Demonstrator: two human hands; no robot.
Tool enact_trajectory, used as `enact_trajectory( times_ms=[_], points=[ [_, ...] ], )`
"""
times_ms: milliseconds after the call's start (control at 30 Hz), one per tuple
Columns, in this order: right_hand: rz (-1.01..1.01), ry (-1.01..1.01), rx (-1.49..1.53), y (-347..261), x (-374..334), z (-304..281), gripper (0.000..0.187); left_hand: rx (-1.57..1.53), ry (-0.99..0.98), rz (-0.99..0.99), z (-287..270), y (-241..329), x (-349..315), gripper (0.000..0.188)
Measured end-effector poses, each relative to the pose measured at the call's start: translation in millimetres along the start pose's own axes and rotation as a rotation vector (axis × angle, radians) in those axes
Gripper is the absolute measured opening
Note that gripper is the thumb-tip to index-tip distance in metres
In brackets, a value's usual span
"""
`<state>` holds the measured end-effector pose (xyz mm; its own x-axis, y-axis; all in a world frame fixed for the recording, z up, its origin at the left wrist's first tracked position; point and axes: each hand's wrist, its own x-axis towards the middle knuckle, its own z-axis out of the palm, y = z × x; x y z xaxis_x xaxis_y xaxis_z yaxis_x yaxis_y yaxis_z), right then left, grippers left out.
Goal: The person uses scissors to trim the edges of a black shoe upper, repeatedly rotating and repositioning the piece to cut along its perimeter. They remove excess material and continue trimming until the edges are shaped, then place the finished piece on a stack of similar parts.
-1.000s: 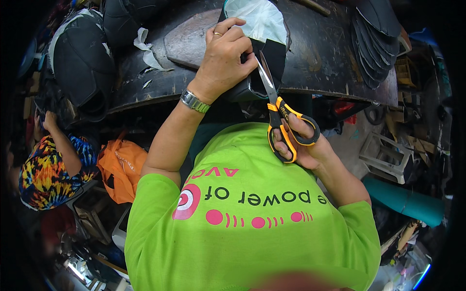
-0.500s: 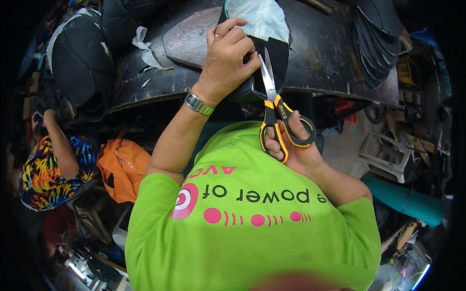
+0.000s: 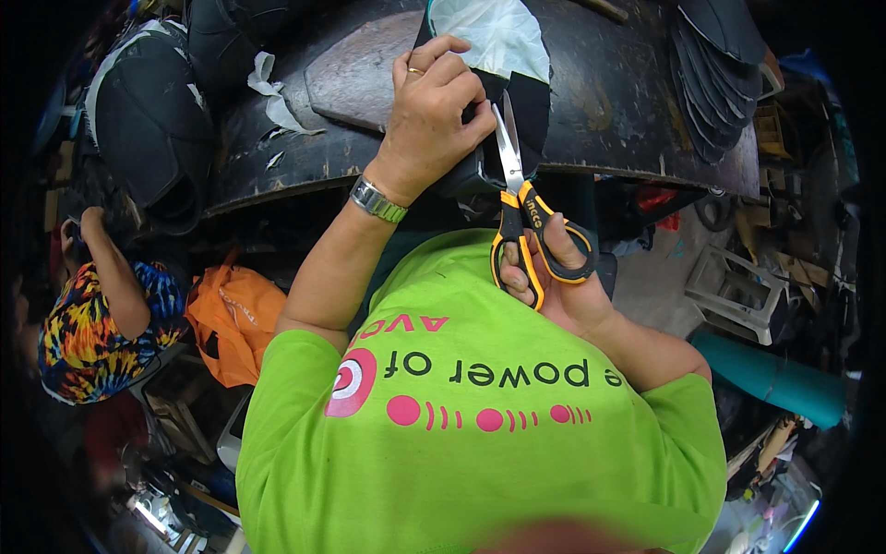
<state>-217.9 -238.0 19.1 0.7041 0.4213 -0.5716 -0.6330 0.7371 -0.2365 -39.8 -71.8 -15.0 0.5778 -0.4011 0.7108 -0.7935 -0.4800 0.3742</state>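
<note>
My left hand (image 3: 438, 111) pinches the edge of a black fabric piece (image 3: 529, 106) at the table's near edge. White, thin sheet-like material (image 3: 489, 37) shows on the far part of that piece. Through the orange-and-black handles my right hand (image 3: 577, 291) grips a pair of scissors (image 3: 510, 162), pointing away from me. The blades are slightly parted, their tips over the black piece close to my left thumb. Whether fabric lies between the blades is hard to make out.
Stacked black curved pieces (image 3: 706, 92) lie at the table's right, larger black padded pieces (image 3: 152, 120) at its left. A flat board (image 3: 360, 78) and white scraps (image 3: 277, 102) are near my left hand. Another person (image 3: 111, 305) sits left, beside an orange bag (image 3: 235, 319). A grey stool (image 3: 738, 291) stands right.
The scissors and my right hand have shifted slightly left. My left hand keeps its hold on the black fabric piece, nearly still.
</note>
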Motion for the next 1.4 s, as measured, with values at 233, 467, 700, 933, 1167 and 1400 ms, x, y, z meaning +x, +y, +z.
enact_trajectory(
  times_ms=[233, 467, 700, 933, 1167, 1400],
  points=[
    [-0.019, 0.013, -0.076, 2.5, 0.4, 7.5, 0.047, 0.013, -0.077, 0.006, -6.0, 5.4, -0.5, 0.015],
    [-0.020, 0.011, -0.054, 0.2, 0.8, 10.5, 0.048, 0.002, -0.073, 0.021, -5.0, 7.0, -0.6, 0.016],
    [-0.032, 0.007, -0.077, -1.6, -0.1, 12.1, 0.047, 0.004, -0.066, 0.015, -4.6, 7.1, 0.0, 0.015],
    [-0.046, -0.034, -0.096, -3.8, -0.2, 11.7, 0.046, 0.004, -0.070, -0.006, -3.4, 6.9, -0.9, 0.015],
    [-0.069, -0.076, -0.140, -7.0, 0.0, 8.4, 0.043, -0.020, -0.073, -0.026, -3.7, 3.7, 0.6, 0.015],
    [-0.009, -0.020, -0.109, -18.9, 2.0, -8.5, 0.040, 0.085, -0.146, -0.125, -9.1, 5.7, 7.5, 0.012]
  ],
)
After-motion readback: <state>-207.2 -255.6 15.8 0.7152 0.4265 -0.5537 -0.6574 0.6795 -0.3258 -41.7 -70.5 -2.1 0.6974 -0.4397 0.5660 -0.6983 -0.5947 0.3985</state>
